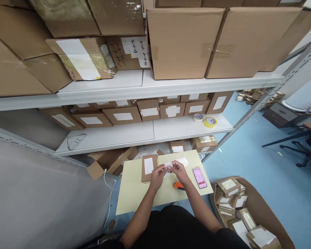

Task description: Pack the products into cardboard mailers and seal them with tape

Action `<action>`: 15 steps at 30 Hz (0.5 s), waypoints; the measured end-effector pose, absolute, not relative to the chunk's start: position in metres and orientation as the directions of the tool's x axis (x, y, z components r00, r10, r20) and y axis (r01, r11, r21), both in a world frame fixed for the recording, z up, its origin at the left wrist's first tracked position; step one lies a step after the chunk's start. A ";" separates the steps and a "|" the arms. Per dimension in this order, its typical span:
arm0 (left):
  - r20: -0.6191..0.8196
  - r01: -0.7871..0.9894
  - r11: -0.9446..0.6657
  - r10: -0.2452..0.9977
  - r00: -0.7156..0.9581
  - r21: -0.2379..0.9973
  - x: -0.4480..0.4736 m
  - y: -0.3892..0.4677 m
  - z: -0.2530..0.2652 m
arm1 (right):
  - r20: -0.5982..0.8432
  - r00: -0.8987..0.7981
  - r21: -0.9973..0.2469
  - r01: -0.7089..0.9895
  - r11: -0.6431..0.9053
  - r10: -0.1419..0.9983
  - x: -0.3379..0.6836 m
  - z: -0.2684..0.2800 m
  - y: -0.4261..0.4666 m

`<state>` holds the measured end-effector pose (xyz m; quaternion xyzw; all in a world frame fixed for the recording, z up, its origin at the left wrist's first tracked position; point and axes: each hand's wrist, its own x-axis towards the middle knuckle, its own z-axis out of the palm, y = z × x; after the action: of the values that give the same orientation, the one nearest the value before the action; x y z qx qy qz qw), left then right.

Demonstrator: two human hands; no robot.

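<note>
My left hand [157,175] and my right hand [180,172] meet above the pale yellow table [134,193]. The fingertips of both are pinched together on a small white slip [168,165], mostly covered by the fingers. Left of my left hand lies a flat brown cardboard box [145,176] bearing a white label [148,166]. White paper [183,161] lies behind my right hand. An orange tool [178,185], its kind unclear, rests under my right wrist. Right of that forearm is a phone [200,178] with a pink screen.
A metal shelf [119,136] with labelled cardboard boxes [123,116] stands in front. Two tape rolls [210,121] and glasses [76,141] lie on it. An open box [111,160] is at left; a large carton [264,204] of small parcels stands on the floor at right.
</note>
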<state>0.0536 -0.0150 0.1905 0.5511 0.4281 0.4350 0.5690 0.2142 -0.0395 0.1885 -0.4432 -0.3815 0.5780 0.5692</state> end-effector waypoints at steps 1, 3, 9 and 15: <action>-0.039 -0.038 0.049 0.974 0.223 0.998 0.045 -0.012 0.188 | -0.082 0.036 -0.952 -0.300 -0.068 0.996 0.210 0.188 -0.038; -0.116 -0.091 0.127 0.986 0.116 0.988 0.024 -0.003 0.182 | -0.104 0.052 -0.948 -0.306 -0.083 0.993 0.203 0.185 -0.034; -0.288 -0.387 0.156 0.905 -0.312 0.909 -0.051 0.026 0.173 | -0.188 0.414 -0.933 -0.358 -0.031 0.890 0.175 0.160 -0.013; -0.173 -0.306 -0.005 0.816 -0.551 0.952 -0.130 0.039 0.171 | -0.243 0.461 -0.917 -0.396 -0.047 0.853 0.106 0.140 0.021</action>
<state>-0.1299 0.0391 0.1708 0.2241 0.5687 0.6725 0.4172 0.1063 0.0212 0.1399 -0.5459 -0.2094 0.4750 0.6577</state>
